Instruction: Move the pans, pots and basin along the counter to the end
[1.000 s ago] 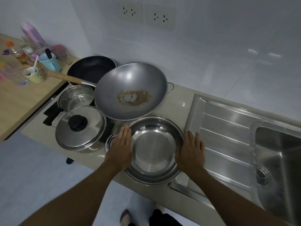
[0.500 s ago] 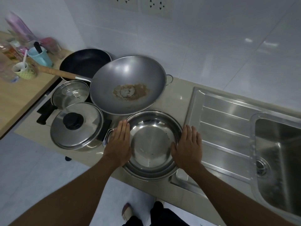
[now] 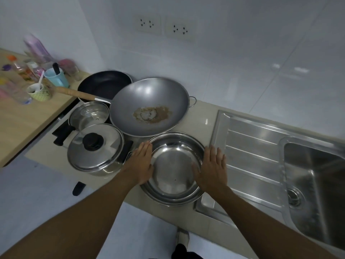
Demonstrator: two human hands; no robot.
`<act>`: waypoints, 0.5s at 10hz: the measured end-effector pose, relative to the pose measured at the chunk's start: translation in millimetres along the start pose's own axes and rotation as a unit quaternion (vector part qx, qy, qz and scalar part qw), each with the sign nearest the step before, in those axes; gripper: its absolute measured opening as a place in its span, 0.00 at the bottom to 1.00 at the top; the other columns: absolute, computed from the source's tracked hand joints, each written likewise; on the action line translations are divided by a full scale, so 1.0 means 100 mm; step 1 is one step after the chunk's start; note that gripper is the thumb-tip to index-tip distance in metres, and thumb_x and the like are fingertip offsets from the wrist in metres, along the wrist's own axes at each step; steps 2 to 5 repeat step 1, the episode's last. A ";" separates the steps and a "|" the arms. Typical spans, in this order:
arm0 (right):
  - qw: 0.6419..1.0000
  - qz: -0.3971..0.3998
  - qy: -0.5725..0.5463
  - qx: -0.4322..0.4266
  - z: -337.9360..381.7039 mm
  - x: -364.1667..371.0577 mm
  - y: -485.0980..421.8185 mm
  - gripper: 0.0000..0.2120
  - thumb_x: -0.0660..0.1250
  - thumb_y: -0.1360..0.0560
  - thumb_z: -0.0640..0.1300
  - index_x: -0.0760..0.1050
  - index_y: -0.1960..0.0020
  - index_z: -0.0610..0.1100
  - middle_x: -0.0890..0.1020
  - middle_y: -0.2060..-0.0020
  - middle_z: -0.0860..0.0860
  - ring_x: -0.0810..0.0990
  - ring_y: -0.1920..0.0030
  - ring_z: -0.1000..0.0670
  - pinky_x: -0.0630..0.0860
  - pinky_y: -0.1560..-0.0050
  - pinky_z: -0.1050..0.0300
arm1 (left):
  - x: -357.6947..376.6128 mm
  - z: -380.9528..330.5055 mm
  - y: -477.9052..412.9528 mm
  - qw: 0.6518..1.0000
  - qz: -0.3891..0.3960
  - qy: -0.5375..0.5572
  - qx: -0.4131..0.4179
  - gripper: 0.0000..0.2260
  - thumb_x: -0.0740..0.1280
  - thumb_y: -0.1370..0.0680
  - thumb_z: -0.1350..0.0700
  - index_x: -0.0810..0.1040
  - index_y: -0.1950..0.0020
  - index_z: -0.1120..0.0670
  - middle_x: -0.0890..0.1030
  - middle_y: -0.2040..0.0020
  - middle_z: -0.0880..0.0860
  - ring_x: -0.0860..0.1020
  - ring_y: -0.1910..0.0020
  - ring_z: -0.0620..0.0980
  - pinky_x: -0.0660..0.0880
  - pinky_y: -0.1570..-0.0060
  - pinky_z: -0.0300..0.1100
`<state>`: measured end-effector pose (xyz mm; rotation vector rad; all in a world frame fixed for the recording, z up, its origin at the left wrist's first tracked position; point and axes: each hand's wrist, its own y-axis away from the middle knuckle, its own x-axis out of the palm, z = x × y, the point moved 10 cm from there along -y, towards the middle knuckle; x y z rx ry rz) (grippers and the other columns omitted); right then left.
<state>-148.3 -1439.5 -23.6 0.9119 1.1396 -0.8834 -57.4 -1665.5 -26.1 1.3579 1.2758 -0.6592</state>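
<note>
A shiny steel basin (image 3: 173, 171) sits at the counter's front edge, partly over the drainboard corner. My left hand (image 3: 141, 163) lies flat with straight fingers on its left rim. My right hand (image 3: 211, 169) rests flat on its right rim, thumb inside the bowl. Behind the basin stands a grey wok (image 3: 149, 105) with brown residue and a wooden handle. A black frying pan (image 3: 104, 85) is at the back left. A lidded steel pot (image 3: 95, 146) stands left of the basin, and a smaller pot with a glass lid (image 3: 88, 114) is behind it.
A steel drainboard (image 3: 250, 146) and sink (image 3: 317, 180) lie to the right. A wooden table (image 3: 24, 118) at the left carries a blue cup (image 3: 57, 77), a small bowl (image 3: 39, 92) and bottles. Wall sockets (image 3: 164, 28) sit above the tiled wall.
Both hands stay flat on the basin's rims; my right thumb has slid further inside the bowl. The camera has tilted, so the whole scene shifts in view.
</note>
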 end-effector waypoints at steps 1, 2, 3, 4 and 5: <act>0.999 -0.017 -0.035 -0.008 0.20 -0.15 0.15 0.37 0.49 0.20 0.66 0.49 0.19 0.45 0.51 0.19 0.43 0.45 0.20 0.39 0.39 0.23 0.42 | -0.22 -0.12 0.16 0.998 -0.032 0.005 0.050 0.32 0.56 0.17 0.52 0.41 0.19 0.59 0.42 0.18 0.55 0.40 0.20 0.51 0.40 0.23 0.43; 0.999 -0.017 -0.035 -0.008 0.20 -0.15 0.15 0.37 0.49 0.20 0.66 0.49 0.19 0.45 0.51 0.19 0.43 0.45 0.20 0.39 0.39 0.23 0.42 | -0.22 -0.12 0.16 0.998 -0.032 0.005 0.050 0.32 0.56 0.17 0.52 0.41 0.19 0.59 0.42 0.18 0.55 0.40 0.20 0.51 0.40 0.23 0.43; 0.999 -0.017 -0.035 -0.008 0.20 -0.15 0.15 0.37 0.49 0.20 0.66 0.49 0.19 0.45 0.51 0.19 0.43 0.45 0.20 0.39 0.39 0.23 0.42 | -0.22 -0.12 0.16 0.998 -0.032 0.005 0.050 0.32 0.56 0.17 0.52 0.41 0.19 0.59 0.42 0.18 0.55 0.40 0.20 0.51 0.40 0.23 0.43; 0.999 -0.017 -0.035 -0.008 0.20 -0.15 0.15 0.37 0.49 0.20 0.66 0.49 0.19 0.45 0.51 0.19 0.43 0.45 0.20 0.39 0.39 0.23 0.42 | -0.22 -0.12 0.16 0.998 -0.032 0.005 0.050 0.32 0.56 0.17 0.52 0.41 0.19 0.59 0.42 0.18 0.55 0.40 0.20 0.51 0.40 0.23 0.43; 0.999 -0.017 -0.035 -0.008 0.20 -0.15 0.15 0.37 0.49 0.20 0.66 0.49 0.19 0.45 0.51 0.19 0.43 0.45 0.20 0.39 0.39 0.23 0.42 | -0.22 -0.12 0.16 0.998 -0.032 0.005 0.050 0.32 0.56 0.17 0.52 0.41 0.19 0.59 0.42 0.18 0.55 0.40 0.20 0.51 0.40 0.23 0.43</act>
